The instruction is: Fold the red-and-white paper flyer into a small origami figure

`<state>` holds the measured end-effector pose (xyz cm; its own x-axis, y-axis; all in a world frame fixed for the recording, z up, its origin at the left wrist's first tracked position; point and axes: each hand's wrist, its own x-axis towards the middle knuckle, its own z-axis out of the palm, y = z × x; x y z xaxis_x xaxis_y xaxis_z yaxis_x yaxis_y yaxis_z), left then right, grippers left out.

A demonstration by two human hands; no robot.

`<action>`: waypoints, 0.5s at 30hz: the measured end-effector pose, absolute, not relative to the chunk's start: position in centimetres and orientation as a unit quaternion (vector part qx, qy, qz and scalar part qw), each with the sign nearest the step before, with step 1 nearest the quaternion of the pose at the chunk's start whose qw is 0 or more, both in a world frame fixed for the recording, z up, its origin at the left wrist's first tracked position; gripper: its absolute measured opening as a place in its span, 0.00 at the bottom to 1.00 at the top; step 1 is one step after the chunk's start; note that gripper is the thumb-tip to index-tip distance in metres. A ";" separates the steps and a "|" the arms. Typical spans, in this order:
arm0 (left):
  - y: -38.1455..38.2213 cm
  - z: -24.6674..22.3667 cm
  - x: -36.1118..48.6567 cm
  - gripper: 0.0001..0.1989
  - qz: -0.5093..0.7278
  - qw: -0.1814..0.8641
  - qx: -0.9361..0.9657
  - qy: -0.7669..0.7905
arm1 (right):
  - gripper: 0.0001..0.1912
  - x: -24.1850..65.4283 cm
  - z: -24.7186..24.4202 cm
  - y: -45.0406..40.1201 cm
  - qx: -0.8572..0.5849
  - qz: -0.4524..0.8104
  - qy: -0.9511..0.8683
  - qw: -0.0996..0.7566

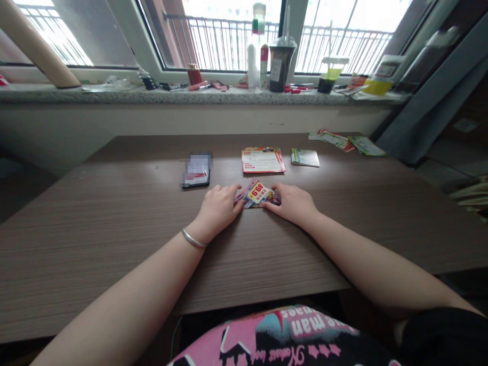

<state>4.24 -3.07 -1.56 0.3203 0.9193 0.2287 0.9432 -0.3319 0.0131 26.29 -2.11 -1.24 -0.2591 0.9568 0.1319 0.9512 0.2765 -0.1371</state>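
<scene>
A small colourful piece of printed paper [256, 193], with a yellow patch and red digits, lies on the brown wooden table [152, 223]. It looks folded, with slanted edges. My left hand [219, 206] grips its left end between thumb and fingers. At the right end, my right hand [295, 202] pinches it the same way. Just beyond the paper is a stack of red-edged white printed cards [263, 160]. To the right of that stack sits a smaller pile of green and white cards [305, 157].
A phone [197, 170] lies left of the card stack. More leaflets [337, 141] are spread at the table's back right. Behind the table, the stone windowsill [229, 96] holds a dark lidded cup [280, 66], bottles, a yellow-labelled jar [381, 76] and a cardboard tube [41, 46].
</scene>
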 end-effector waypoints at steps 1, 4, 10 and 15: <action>-3.1 -1.6 4.4 0.18 -0.096 0.067 -0.810 -0.575 | 0.30 26.1 -1.2 -2.2 -0.601 0.011 -0.794 0.091; -3.1 -1.6 5.0 0.19 -0.084 0.080 -0.811 -0.573 | 0.29 25.8 -1.1 -2.2 -0.599 0.004 -0.796 0.084; -3.0 -1.9 6.0 0.28 -0.080 0.103 -0.802 -0.583 | 0.29 25.8 -1.1 -2.0 -0.599 0.009 -0.797 0.071; -2.9 -2.1 6.2 0.38 -0.085 0.104 -0.789 -0.600 | 0.33 25.6 -1.1 -2.0 -0.609 0.014 -0.790 0.068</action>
